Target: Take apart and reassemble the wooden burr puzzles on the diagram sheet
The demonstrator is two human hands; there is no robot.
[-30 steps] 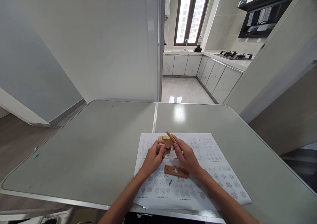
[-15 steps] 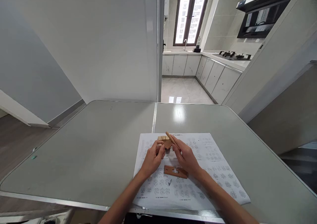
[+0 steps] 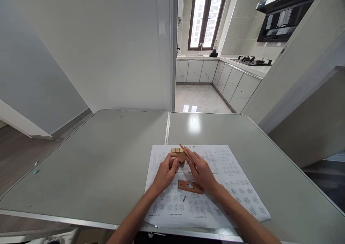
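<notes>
Over a printed sheet [image 3: 205,209], my left hand [image 3: 165,172] is closed with its fingertips on a brown wooden piece [image 3: 182,158]. A row of pale wooden blocks [image 3: 177,150] shows along that piece's far edge; how they are joined I cannot tell. My right hand [image 3: 201,170] is closed round a thin wooden strip [image 3: 183,149], tilted up to the left, its end above the brown piece. Nearer to me, a flat brown wooden plate [image 3: 185,186] with a notched cut-out lies on the sheet, its right end close to my right wrist.
The sheet rests on a grey-green folding table [image 3: 88,172] with a metal seam [image 3: 167,129] down its middle. A small green bit [image 3: 36,172] lies near the left edge. Beyond the table are a white panel [image 3: 121,49] and a kitchen with cabinets [image 3: 194,71].
Both hands keep nearly the same pose and hold. The whole view has shifted very slightly; the plate on the sheet lies as before.
</notes>
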